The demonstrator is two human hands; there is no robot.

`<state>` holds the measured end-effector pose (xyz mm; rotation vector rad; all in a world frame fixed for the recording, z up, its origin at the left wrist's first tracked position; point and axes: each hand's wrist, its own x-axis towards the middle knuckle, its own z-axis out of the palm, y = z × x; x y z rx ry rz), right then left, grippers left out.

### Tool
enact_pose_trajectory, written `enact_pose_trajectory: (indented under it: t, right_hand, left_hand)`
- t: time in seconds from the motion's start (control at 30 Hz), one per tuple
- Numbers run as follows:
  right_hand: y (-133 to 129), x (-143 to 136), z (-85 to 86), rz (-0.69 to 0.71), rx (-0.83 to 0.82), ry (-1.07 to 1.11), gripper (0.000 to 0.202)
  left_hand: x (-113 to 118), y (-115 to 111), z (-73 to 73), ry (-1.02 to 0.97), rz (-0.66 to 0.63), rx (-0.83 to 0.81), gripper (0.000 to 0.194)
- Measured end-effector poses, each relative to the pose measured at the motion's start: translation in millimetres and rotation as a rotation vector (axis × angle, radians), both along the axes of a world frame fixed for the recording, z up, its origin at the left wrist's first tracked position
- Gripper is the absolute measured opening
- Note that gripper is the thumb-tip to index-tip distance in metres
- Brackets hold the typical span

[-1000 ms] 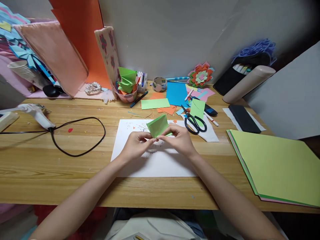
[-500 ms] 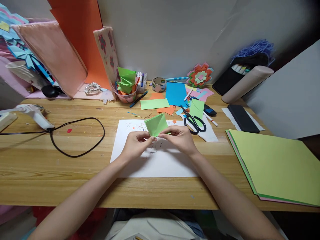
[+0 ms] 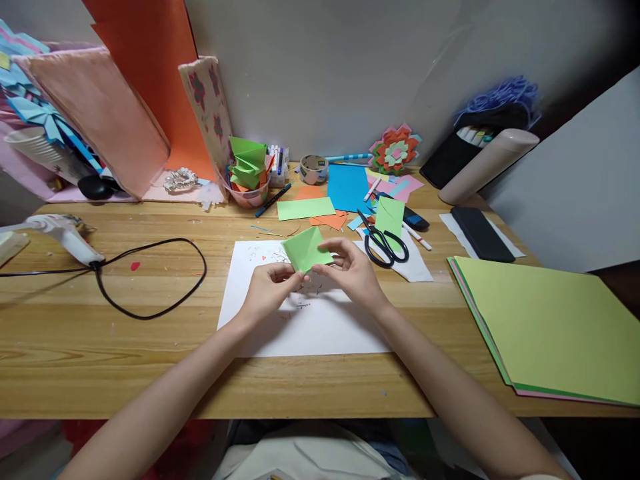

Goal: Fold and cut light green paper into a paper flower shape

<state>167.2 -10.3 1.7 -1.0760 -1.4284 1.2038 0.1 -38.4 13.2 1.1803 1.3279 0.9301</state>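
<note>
A small creased piece of green paper (image 3: pixel 305 251) is held up over a white sheet (image 3: pixel 320 333) on the desk. My left hand (image 3: pixel 270 287) pinches its lower left edge between thumb and fingers. On its right side, my right hand (image 3: pixel 353 270) grips the paper, thumb in front and fingers partly behind. Fold lines run across the green paper, and its back is hidden. Tiny scraps and marks dot the white sheet beneath. Black-handled scissors (image 3: pixel 383 243) lie just beyond my right hand, partly on white paper.
Behind the hands are a light green strip (image 3: pixel 305 209), blue paper (image 3: pixel 347 188), a tape roll (image 3: pixel 314 169) and a cup of scraps (image 3: pixel 249 193). A stack of coloured paper (image 3: pixel 550 327) lies right, near a black phone-like slab (image 3: pixel 481 233). A black cable (image 3: pixel 150 317) loops left.
The green paper has opened out more at its right side, and my right hand's fingers have lifted and spread along it. My left hand keeps its pinch. The whole view has shifted slightly.
</note>
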Motion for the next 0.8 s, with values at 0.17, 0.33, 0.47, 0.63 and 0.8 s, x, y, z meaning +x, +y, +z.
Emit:
enact_pose_trajectory:
  t: [0.17,0.33,0.47,0.63,0.8]
  right_hand:
    - [-2.5,-4.9,-2.7,0.084,-0.21,0.139,0.046]
    - [-9.8,-11.0,-0.5,0.112,-0.246,0.066,0.024]
    - [-11.2,-11.7,-3.0,0.077,-0.297,0.132,0.026]
    - [-5.1,-7.5,-6.3,0.128,-0.32,0.136,0.027]
    - [-2.1,-5.4,-4.4,0.152,-0.227,0.111,0.033]
  left_hand:
    - [-3.1,1.5,-3.1,-0.071,-0.016,-0.069,0.029]
    - [-1.8,-1.1,-4.1,-0.094,-0.038,-0.077,0.029]
    - [1.3,-2.4,-2.8,-0.084,-0.052,-0.056,0.033]
    - [1.4,-1.4,-1.6,-0.092,-0.056,-0.06,0.034]
    - [-1.0,0.3,-3.4,-0.117,-0.035,-0.113,0.03]
